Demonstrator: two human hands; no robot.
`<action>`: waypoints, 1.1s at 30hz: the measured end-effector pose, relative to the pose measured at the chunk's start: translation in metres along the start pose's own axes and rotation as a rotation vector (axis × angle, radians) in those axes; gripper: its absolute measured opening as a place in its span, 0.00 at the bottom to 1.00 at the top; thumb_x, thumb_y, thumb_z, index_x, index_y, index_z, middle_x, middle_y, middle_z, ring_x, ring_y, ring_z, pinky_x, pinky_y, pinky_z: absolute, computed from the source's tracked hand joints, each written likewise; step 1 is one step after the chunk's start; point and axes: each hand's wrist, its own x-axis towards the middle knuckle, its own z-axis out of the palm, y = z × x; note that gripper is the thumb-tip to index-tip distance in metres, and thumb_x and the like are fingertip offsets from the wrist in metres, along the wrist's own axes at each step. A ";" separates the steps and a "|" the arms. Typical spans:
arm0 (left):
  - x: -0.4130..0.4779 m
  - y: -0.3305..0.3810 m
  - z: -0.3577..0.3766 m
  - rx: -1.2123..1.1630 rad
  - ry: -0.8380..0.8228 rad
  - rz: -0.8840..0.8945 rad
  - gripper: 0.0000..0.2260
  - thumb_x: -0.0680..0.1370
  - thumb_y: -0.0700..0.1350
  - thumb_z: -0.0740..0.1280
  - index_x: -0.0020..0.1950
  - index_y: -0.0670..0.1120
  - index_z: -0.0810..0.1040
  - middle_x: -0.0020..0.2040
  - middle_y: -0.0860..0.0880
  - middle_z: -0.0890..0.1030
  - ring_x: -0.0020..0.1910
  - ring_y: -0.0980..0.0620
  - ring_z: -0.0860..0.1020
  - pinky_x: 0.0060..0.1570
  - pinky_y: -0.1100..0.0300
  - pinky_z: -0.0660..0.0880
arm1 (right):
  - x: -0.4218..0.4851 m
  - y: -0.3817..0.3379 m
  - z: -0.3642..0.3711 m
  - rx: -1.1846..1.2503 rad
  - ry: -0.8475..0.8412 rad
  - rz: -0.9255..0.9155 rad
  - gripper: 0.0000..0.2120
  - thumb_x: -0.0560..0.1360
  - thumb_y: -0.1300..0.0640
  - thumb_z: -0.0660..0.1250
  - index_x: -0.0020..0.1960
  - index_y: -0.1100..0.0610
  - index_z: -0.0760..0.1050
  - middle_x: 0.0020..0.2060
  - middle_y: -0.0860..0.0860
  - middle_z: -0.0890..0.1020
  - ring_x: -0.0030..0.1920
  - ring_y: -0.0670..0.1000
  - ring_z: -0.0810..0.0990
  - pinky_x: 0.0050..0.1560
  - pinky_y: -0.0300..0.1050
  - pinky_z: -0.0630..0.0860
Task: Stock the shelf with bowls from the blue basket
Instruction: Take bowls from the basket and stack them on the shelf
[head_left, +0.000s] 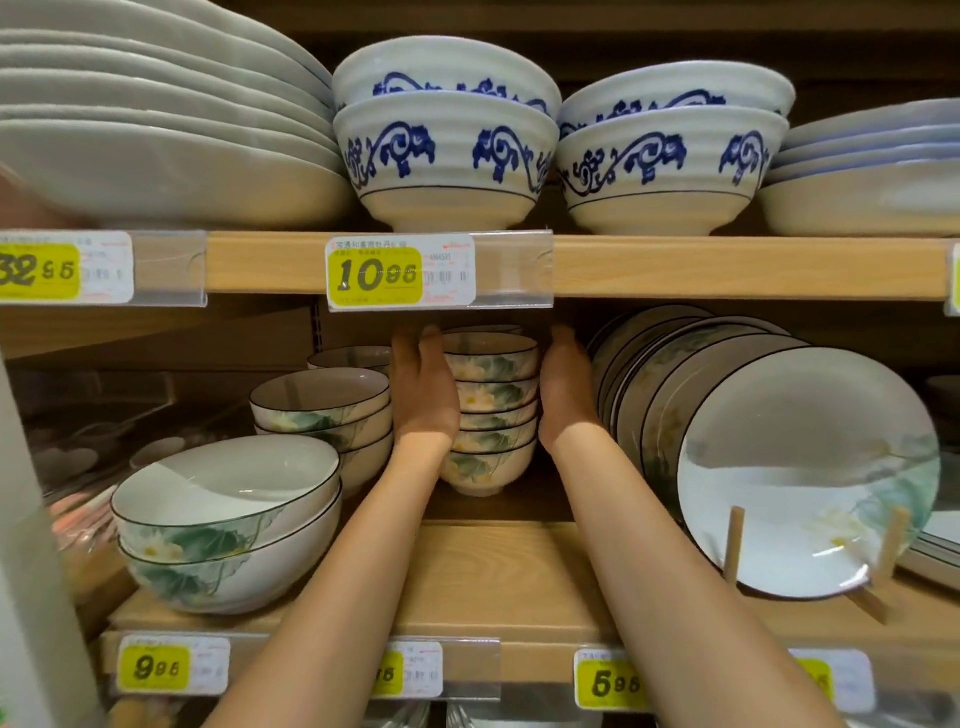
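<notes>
Bowls in a small stack (493, 415), about six nested with green leaf print, stand well back on the lower shelf (519, 571), between both hands. Whether the foot of the stack rests on the board or hangs just above it cannot be told.

The left hand (423, 395) lies flat against the stack's left side, its fingers (415, 345) close together and almost straight, reaching up to the top rim. The right hand (566, 395) presses the right side the same way, fingers together and little bent. The fingertips of both hands sit in shadow under the upper shelf (727, 265).

Nearest, on the lower shelf's front edge, are four yellow price tags, among them the 9.98 tag (156, 667) and the 5.98 tag (613, 680); the forearms partly cover the other two.

Near left sit two large bowls (223, 519), nested. Near right, a plate (805, 467) leans on a wooden stand (735, 545), with about five more plates in a row behind it.

Farther back on the left is a pile of three medium bowls (322, 410), just beside the left hand, and one more bowl rim (348, 357) behind them.

On the upper shelf stand two pairs of blue-patterned bowls, the left pair (447, 140) and the right pair (670, 150), flanked by white plates (156, 130) on the left and shallow dishes (872, 176) on the right.
</notes>
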 end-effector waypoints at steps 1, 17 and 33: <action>-0.009 0.003 -0.005 -0.025 -0.008 -0.040 0.20 0.82 0.55 0.54 0.70 0.48 0.68 0.65 0.48 0.73 0.61 0.49 0.71 0.59 0.61 0.63 | -0.009 -0.002 -0.006 0.006 0.004 -0.002 0.20 0.78 0.47 0.56 0.66 0.53 0.72 0.59 0.52 0.79 0.57 0.55 0.77 0.64 0.54 0.71; -0.191 0.007 -0.169 -0.235 -0.074 -0.360 0.17 0.83 0.47 0.52 0.57 0.42 0.78 0.51 0.43 0.85 0.52 0.46 0.83 0.54 0.54 0.77 | -0.177 0.065 -0.072 0.224 -0.421 0.403 0.21 0.82 0.47 0.50 0.57 0.60 0.76 0.50 0.58 0.85 0.52 0.55 0.85 0.56 0.51 0.76; -0.341 0.039 -0.477 -0.060 0.573 -0.564 0.14 0.81 0.42 0.54 0.47 0.41 0.79 0.39 0.45 0.85 0.37 0.51 0.81 0.42 0.60 0.75 | -0.405 0.197 0.048 0.008 -0.747 0.833 0.27 0.82 0.42 0.46 0.49 0.62 0.75 0.38 0.58 0.86 0.39 0.54 0.85 0.44 0.48 0.80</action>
